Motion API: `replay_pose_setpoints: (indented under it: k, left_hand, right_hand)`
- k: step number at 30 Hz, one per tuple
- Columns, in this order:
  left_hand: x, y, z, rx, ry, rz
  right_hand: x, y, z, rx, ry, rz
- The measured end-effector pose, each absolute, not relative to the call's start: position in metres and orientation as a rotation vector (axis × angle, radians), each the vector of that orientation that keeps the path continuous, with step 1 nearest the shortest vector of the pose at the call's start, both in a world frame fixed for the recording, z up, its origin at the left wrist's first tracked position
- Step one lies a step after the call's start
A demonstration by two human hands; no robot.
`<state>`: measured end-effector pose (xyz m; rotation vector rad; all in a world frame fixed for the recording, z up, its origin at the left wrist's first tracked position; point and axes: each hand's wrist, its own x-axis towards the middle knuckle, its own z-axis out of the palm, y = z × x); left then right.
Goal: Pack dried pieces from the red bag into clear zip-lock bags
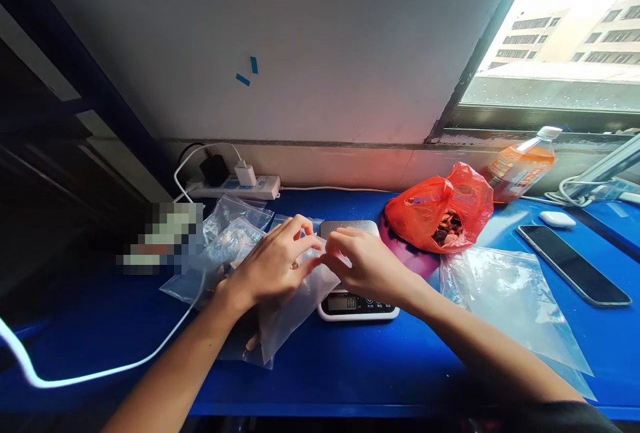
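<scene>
A clear plastic zip bag (295, 309) hangs between my two hands, over the left edge of a kitchen scale (357, 313). My left hand (283, 259) pinches one side of the bag's upper edge. Opposite it, my right hand (363, 261) pinches the other side with bent fingers. The scale's display shows zeros, and its metal plate is partly covered by my right hand. Several clear bags (220, 253), some with brown pieces inside, lie to the left and beneath my left hand.
Right of the scale stands a red plastic bag (425, 216) with dark brown pieces showing. Flat clear bags (505, 293), a phone (575, 265), a white earphone case (557, 219) and a drink bottle (525, 165) sit farther right. A power strip (265, 187) and white cable (125, 369) are left.
</scene>
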<state>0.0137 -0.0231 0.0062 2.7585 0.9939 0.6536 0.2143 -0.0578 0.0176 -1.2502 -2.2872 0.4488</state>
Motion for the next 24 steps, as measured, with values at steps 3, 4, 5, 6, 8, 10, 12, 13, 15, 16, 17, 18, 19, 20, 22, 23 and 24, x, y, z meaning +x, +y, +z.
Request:
replay_pose_setpoints:
  k: [3,4,5,6,8,10,12,13,15,16,17,18,19,20,22,23,24]
  left_hand:
    - [0.005,-0.013,0.006,2.685,1.183,0.697]
    - [0.001,-0.01,0.007,2.663,1.244,0.745]
    - [-0.003,-0.007,0.008,2.649,1.293,0.797]
    - [-0.008,-0.005,0.011,2.642,1.322,0.85]
    - [-0.015,-0.003,0.02,2.636,1.311,0.945]
    - [-0.018,-0.006,0.031,2.6,1.26,1.049]
    - [-0.017,-0.01,0.044,2.541,1.21,1.232]
    - [-0.015,-0.012,0.05,2.51,1.191,1.334]
    - [-0.008,-0.018,0.061,2.458,1.129,1.53]
    - [-0.003,-0.021,0.066,2.427,1.086,1.61]
    - [0.002,-0.024,0.07,2.392,1.043,1.664]
    - [0.008,-0.028,0.075,2.349,1.002,1.7]
    - [0.015,-0.032,0.078,2.301,0.958,1.722]
    - [0.021,-0.037,0.082,2.246,0.915,1.721]
    - [0.033,-0.046,0.087,2.131,0.801,1.704]
    - [0.039,-0.05,0.088,2.093,0.745,1.694]
    - [0.044,-0.053,0.089,2.082,0.702,1.679]
  right_hand:
    - [0.215,-0.057,0.021,-1.209,-2.203,0.492]
    - [0.216,-0.057,0.024,-1.194,-2.166,0.523]
    - [0.217,-0.056,0.027,-1.177,-2.126,0.56]
    - [0.218,-0.056,0.03,-1.156,-2.085,0.601]
    - [0.223,-0.056,0.039,-1.11,-1.984,0.692]
    - [0.23,-0.06,0.048,-1.069,-1.834,0.767]
    - [0.24,-0.069,0.053,-1.06,-1.677,0.813]
    - [0.246,-0.075,0.054,-1.063,-1.615,0.832]
    - [0.255,-0.089,0.047,-1.079,-1.54,0.884]
    - [0.258,-0.097,0.04,-1.094,-1.511,0.917]
    - [0.26,-0.104,0.032,-1.113,-1.484,0.958]
    - [0.261,-0.111,0.021,-1.134,-1.455,1.01]
    - [0.26,-0.117,0.011,-1.153,-1.425,1.074]
    - [0.258,-0.122,0.0,-1.164,-1.392,1.148]
    - [0.253,-0.129,-0.016,-1.157,-1.328,1.275]
    - [0.251,-0.131,-0.021,-1.143,-1.298,1.289]
    - [0.249,-0.133,-0.022,-1.123,-1.26,1.253]
